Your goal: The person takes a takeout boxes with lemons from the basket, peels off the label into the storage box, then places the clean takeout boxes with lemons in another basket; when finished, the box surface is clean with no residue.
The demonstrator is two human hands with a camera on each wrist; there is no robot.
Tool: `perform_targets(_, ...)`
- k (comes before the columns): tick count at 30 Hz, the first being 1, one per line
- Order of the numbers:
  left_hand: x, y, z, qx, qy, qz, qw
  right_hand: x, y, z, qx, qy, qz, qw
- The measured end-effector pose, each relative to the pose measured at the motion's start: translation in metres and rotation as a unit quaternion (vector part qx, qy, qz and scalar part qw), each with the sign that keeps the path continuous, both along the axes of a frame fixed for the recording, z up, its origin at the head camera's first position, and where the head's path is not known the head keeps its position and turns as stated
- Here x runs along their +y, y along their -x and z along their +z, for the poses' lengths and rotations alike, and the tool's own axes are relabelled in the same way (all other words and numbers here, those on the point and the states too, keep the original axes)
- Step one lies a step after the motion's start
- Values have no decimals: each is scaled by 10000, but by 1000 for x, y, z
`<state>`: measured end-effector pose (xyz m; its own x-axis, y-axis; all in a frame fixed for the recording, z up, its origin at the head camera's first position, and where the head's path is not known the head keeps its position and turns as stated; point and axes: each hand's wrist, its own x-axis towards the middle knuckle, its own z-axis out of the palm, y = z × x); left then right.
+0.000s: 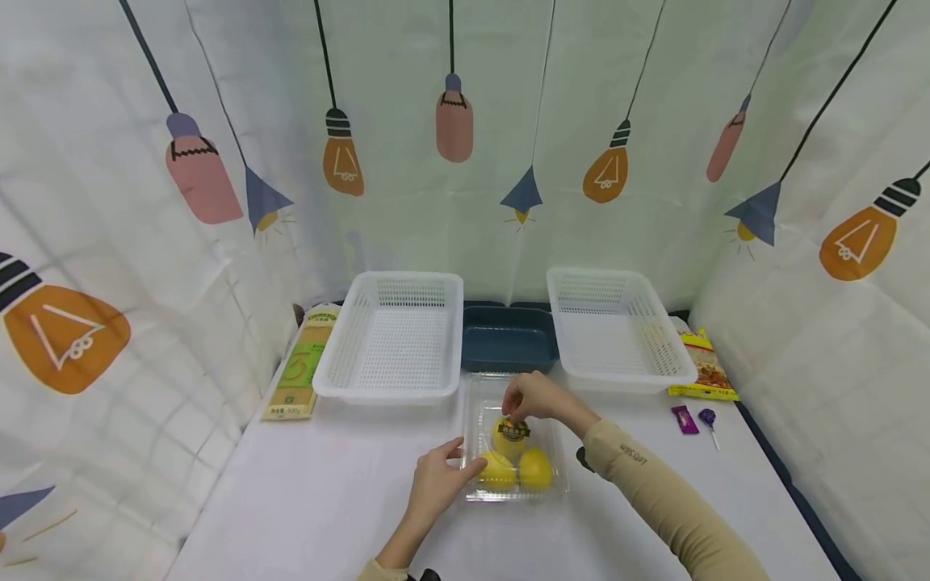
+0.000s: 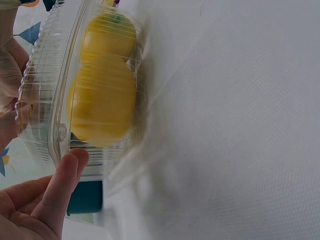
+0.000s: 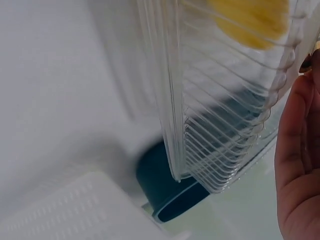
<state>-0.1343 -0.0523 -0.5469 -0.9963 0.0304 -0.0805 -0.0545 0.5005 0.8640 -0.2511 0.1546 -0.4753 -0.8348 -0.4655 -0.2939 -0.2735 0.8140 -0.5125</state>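
Apparently, in the head view, you're setting the label [image 1: 513, 431] on the clear container [image 1: 481, 403], six o'clock from the blue bin [image 1: 510, 343], your right hand [image 1: 543, 399] pinching that label. Left wrist: your left hand [image 2: 50, 204], extended and grasping nothing, touches the container towards one o'clock. Right wrist: that pinch shows at three o'clock; next likely calls for pressing the label flat.

I am getting soft, even light in the head view, with the printed lamps [image 1: 65, 339] stretching toward its edges. Small glints are shining along the clear box [image 1: 514, 495]. My wrist views are looking dimmer and greyer; in the left, a soft shadow is lying on the worktop [image 2: 225, 125] beside the box. In the right, the white basket [image 3: 90, 210] is blurring and the fingers [image 3: 294, 130] are sitting in shade.
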Motion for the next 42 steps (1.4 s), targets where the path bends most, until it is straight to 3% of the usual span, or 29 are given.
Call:
perform_targets(8,0,-2,0,-47,-14,9,10000,-5,-6,4,307,-170,325,9989)
perform_targets(21,2,-2,-2,20,68,-12,10000,-2,1,4,328,-370,838,9953)
perform_targets(34,0,0,1,105,92,-28,9999,5,23,19,400,123,847,9955)
perform_targets(42,2,-2,-1,183,73,59,9998,6,39,32,674,301,851,9936)
